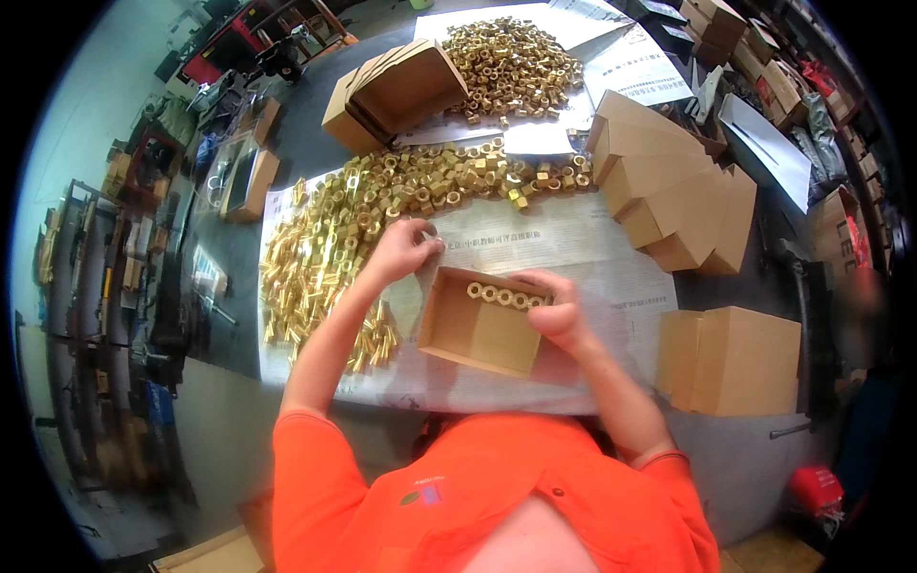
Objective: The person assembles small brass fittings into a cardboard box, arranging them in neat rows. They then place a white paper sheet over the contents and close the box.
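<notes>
On the newspaper (573, 239) near the person's body sits an open box (478, 332), slightly askew, with 5 nuts (504, 297) showing in a row along its far wall. At its far right corner the right hand (557, 313) grips the cardboard, thumb over the wall beside the row's right end and fingers outside. Just beyond the far left corner, the left hand (406, 250) hovers clear of the box, fingers bent toward the thumb; whether they pinch anything I cannot tell. Left of that forearm lie many slender brass fittings (296, 296), running into a band of loose nuts (420, 179) across the paper's far side. Farther off, an open carton (346, 119) stands beside a 2nd heap of nuts (511, 67). To the right, flat cardboard pieces (669, 181) lie fanned out, and nearer the person stands a brown block (750, 363).
</notes>
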Motion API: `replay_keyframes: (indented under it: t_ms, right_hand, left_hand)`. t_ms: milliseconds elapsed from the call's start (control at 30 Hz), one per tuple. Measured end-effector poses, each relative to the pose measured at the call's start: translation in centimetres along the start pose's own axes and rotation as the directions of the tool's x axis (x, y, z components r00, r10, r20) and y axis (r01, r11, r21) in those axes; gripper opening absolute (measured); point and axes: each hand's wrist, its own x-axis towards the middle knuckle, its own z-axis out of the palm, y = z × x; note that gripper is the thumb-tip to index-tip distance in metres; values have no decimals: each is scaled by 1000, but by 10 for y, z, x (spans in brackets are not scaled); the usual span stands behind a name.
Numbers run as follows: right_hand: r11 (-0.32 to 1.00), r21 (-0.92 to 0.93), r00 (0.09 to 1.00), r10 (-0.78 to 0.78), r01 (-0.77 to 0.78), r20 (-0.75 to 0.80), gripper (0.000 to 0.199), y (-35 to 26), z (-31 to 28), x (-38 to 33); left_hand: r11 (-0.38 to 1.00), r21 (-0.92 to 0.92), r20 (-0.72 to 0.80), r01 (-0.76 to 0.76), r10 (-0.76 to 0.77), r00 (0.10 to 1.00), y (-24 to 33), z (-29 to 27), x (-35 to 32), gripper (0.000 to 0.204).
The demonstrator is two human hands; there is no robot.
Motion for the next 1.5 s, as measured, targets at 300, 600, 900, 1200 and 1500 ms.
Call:
replay_keyframes:
  t_ms: [300,600,900,1200,1500]
  right_hand:
    - [978,-117,980,-181,171,-81,43,-9,-6,-1]
    - [992,-54,991,-120,117,-54,44,-4,-2,-6]
    - [993,116,1000,-22,22,-1,47,0,-2,-7]
    - [997,63,999,-49,50,-10,49,0,-5,-9]
    - [996,-21,996,-85,84,-16,48,1,-4,-7]
  left_hand:
    - [878,422,-192,-224,328,925,2,15,-17,19]
    - [923,313,-271,-224,313,910,0,7,-25,14]
    - [796,490,-106,-356,460,882,59,32,-92,11]
    - [644,729,-2,-231,340,940,58,55,-72,7]
    - [664,695,-13,-274,393,920,46,58,-71,5]
